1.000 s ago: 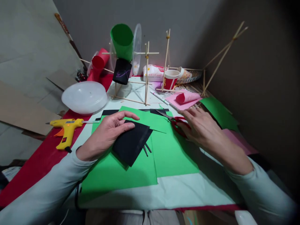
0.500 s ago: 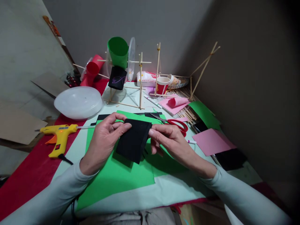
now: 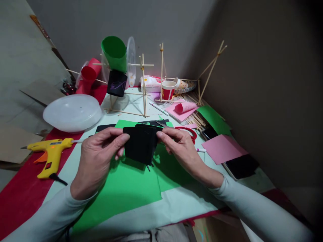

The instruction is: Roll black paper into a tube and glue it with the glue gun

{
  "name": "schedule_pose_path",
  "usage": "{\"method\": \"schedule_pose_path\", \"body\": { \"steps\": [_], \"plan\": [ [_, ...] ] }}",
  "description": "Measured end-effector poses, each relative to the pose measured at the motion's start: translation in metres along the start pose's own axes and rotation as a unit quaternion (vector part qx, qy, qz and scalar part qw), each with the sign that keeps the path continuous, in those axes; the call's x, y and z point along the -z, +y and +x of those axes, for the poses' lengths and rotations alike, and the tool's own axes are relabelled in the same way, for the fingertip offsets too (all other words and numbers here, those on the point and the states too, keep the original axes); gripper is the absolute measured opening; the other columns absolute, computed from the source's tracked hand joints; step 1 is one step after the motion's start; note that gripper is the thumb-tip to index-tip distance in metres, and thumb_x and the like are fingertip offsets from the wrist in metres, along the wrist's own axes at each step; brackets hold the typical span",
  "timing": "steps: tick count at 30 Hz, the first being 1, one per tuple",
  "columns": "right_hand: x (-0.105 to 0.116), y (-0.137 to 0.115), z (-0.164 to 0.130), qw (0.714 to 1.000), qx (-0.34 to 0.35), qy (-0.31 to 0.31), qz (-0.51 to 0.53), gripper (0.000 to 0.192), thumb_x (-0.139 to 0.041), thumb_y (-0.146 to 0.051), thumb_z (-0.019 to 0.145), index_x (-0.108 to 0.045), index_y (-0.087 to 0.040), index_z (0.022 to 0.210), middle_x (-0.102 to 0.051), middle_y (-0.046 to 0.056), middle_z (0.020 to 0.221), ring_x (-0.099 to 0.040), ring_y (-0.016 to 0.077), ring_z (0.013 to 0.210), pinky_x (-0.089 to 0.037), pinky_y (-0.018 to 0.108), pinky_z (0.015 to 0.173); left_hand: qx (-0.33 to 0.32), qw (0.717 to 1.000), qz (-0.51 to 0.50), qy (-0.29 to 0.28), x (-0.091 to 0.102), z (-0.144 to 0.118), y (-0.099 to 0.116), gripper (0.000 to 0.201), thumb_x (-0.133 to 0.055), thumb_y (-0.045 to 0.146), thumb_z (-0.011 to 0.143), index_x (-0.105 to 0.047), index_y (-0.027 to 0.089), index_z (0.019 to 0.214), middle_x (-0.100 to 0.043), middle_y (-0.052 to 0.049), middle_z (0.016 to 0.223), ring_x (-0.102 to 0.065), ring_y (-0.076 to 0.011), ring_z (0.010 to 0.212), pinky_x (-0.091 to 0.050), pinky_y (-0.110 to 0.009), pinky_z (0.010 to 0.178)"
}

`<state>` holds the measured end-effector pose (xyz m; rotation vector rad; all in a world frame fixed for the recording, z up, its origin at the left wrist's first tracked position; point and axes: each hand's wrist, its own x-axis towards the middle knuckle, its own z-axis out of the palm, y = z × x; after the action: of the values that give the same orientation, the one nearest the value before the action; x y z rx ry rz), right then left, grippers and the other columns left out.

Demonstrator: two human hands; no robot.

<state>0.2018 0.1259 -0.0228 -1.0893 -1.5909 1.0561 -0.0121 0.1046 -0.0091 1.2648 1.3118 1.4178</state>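
Observation:
A folded piece of black paper (image 3: pixel 139 145) is held up between both hands, its layers slightly parted along the top edge. My left hand (image 3: pixel 101 154) pinches its upper left corner between thumb and fingers. At the upper right edge, my right hand (image 3: pixel 180 148) grips it the same way. Beneath lie green paper sheets (image 3: pixel 121 188), with a few thin black scraps near the paper's lower edge. Red-handled scissors (image 3: pixel 190 131) rest just beyond my right hand, partly covered by it.
A yellow glue gun (image 3: pixel 51 153) lies at left, below a white translucent dish (image 3: pixel 73 112). Behind stands a stick frame (image 3: pixel 144 87) carrying a green paper cup (image 3: pixel 114 55). Pink paper (image 3: pixel 224 149) and a phone (image 3: pixel 241 167) are at right, near wooden sticks (image 3: pixel 198 121).
The black paper has been turned more upright, and its top layers now show apart. My left hand has shifted left along its edge. The whole view has swung slightly to the right.

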Motion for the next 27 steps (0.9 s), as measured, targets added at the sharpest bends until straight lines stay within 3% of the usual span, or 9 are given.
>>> {"method": "schedule_pose_path", "body": {
  "steps": [4,7,9,11,15,21,27],
  "plan": [
    [-0.001,0.001,0.0,1.0,-0.001,0.013,0.028,0.027,-0.064,-0.04,0.094,-0.067,-0.018,0.078,-0.042,-0.007,0.056,-0.036,0.0079,0.051,-0.029,0.024,0.049,0.054,0.993,0.009,-0.104,-0.002,-0.006,0.006,0.017,-0.078,0.033,0.079,-0.069,0.02,0.085,-0.049,0.007,0.048,-0.042,-0.0069,0.037,-0.027,-0.019,0.04],
    [-0.001,-0.005,-0.002,0.997,-0.018,0.005,0.076,0.022,-0.067,-0.035,0.092,-0.077,-0.02,0.105,-0.061,-0.004,0.06,-0.05,0.01,0.052,-0.039,0.023,0.051,0.078,0.987,0.022,-0.141,-0.003,-0.008,0.007,0.02,-0.076,0.037,0.083,-0.069,0.019,0.087,-0.048,0.007,0.05,-0.04,-0.0058,0.039,-0.025,-0.018,0.04],
    [0.001,-0.009,-0.003,0.995,-0.021,-0.014,0.098,0.024,-0.067,-0.033,0.092,-0.079,-0.021,0.109,-0.074,0.0,0.076,-0.064,0.013,0.065,-0.048,0.024,0.06,0.088,0.985,0.027,-0.143,-0.002,-0.008,0.006,0.021,-0.076,0.037,0.083,-0.067,0.019,0.086,-0.047,0.007,0.049,-0.039,-0.0056,0.039,-0.025,-0.017,0.04],
    [0.004,-0.009,-0.003,0.991,-0.024,-0.028,0.132,0.025,-0.065,-0.035,0.095,-0.081,-0.022,0.107,-0.078,0.002,0.085,-0.069,0.0154,0.077,-0.052,0.025,0.067,0.098,0.984,0.033,-0.144,-0.002,-0.007,0.005,0.02,-0.075,0.037,0.084,-0.064,0.02,0.085,-0.046,0.008,0.048,-0.038,-0.0054,0.039,-0.025,-0.017,0.041],
    [0.006,-0.003,-0.001,0.985,-0.035,-0.012,0.17,0.026,-0.067,-0.043,0.095,-0.084,-0.024,0.102,-0.079,0.002,0.09,-0.068,0.0158,0.079,-0.052,0.027,0.073,0.111,0.98,0.053,-0.155,-0.004,-0.005,0.006,0.018,-0.07,0.036,0.085,-0.061,0.02,0.083,-0.045,0.008,0.046,-0.038,-0.0054,0.04,-0.027,-0.016,0.043],
    [0.003,-0.005,-0.004,0.992,-0.027,0.006,0.122,0.014,-0.077,-0.031,0.087,-0.084,-0.027,0.099,-0.082,0.0,0.102,-0.071,0.0187,0.099,-0.055,0.03,0.088,0.126,0.976,0.061,-0.168,-0.007,-0.004,0.011,0.022,-0.071,0.034,0.08,-0.054,0.021,0.077,-0.047,0.008,0.041,-0.037,-0.0069,0.041,-0.028,-0.017,0.044],
    [0.001,-0.013,-0.006,0.998,-0.008,0.024,0.058,0.015,-0.074,-0.024,0.088,-0.083,-0.026,0.099,-0.082,0.0,0.097,-0.074,0.0193,0.091,-0.06,0.031,0.081,0.129,0.976,0.054,-0.165,-0.006,-0.006,0.009,0.018,-0.069,0.032,0.082,-0.054,0.022,0.081,-0.053,0.007,0.041,-0.042,-0.0083,0.04,-0.031,-0.018,0.044]
  ]
}}
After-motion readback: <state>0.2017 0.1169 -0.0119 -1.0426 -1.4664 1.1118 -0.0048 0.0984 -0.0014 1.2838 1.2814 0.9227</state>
